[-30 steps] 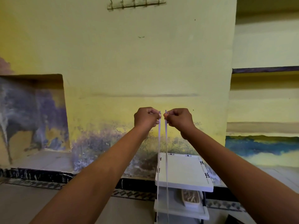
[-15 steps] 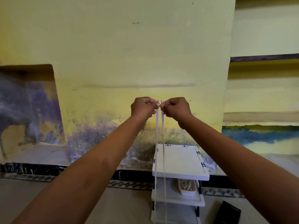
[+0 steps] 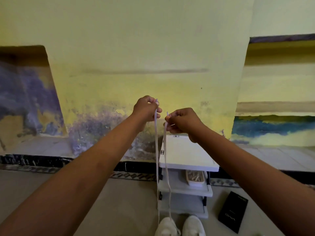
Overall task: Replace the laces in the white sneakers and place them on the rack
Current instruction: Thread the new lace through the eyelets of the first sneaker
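The step in hand looks like evening out a new lace already threaded through the bottom eyelets of one shoe: both ends are drawn up taut so their lengths can be matched. The left hand [image 3: 148,108] pinches one end of the white shoelace [image 3: 156,150] between thumb and curled fingers, its tip poking out just above the knuckles. The right hand [image 3: 183,120] pinches the other end, a little lower than the left and just beside it, the two apart.

From both grips the two strands fall nearly straight down, close together, to the left white sneaker [image 3: 166,226] directly below. The right white sneaker [image 3: 193,225] sits touching or nearly touching it, to the right of the grips' drop line. The white shoe rack [image 3: 187,154] stands beyond and below the hands, behind the strands.

The next move probably calls for levelling the two tips, then lowering the hands to cross the ends through the next eyelets.
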### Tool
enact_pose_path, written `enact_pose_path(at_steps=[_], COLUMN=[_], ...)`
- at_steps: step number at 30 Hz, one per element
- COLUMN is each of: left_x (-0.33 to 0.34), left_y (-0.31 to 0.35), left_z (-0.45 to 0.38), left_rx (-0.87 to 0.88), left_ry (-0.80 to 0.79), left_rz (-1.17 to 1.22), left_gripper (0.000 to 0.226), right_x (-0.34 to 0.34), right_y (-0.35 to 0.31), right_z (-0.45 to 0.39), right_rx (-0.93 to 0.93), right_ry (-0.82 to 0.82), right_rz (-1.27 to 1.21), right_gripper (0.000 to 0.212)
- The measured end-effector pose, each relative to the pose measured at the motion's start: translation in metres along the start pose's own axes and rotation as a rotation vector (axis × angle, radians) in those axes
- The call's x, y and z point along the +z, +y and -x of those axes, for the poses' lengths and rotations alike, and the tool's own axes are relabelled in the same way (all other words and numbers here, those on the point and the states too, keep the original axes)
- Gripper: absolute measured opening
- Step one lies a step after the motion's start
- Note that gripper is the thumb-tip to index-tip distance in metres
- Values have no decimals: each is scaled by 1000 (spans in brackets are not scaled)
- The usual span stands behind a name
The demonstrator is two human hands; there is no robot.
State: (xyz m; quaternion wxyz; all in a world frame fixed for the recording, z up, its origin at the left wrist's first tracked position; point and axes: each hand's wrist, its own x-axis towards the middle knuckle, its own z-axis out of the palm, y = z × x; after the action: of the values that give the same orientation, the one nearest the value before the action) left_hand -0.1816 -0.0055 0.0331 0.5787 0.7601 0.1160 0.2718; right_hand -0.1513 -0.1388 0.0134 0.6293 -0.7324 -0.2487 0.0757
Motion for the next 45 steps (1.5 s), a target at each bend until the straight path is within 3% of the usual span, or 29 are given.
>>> enact_pose_path(at_steps=[4,7,11,16,20,25,28,33,36,41,45], left_x=[5,9,12,17,19,40,53,67,66,72,86], left_y=[-59,-112,-200,-285,-329,-370,-381,-391,-400,-412,-413], left_z=[13,21,39,57,54,60,69,84,92,106,117], left_rx=[-118,-185,-324,-417,-449,-484,-508,-525,-551,-578,-485], left_ry=[-60,-96,-187,-301,-297,-407,-450,-450,-403,-365,-370], left_rz=[-104,-190,-230,-301,-361,-388,-357,-295,-259,-223,-244], left_gripper=[15,18,23,23,21,18,20,17,16,7,6], right_x=[20,33,38,26,30,43,45,49,56,60,63], right_y=[47,84,170,286,358,402,412,424,429,434,435], right_z=[29,47,49,44,43,50,59,63,63,65,69], right_rx=[147,183,301,453,366,247,222,185,177,215,262], right_ry=[-222,-433,-594,-525,-551,-637,-675,-511,-521,-446,-472], right_rz=[-43,-87,155,426,787,1080,1085,831,757,675,663], right_gripper=[15,8,23,24,23,46,42,22,16,13,24])
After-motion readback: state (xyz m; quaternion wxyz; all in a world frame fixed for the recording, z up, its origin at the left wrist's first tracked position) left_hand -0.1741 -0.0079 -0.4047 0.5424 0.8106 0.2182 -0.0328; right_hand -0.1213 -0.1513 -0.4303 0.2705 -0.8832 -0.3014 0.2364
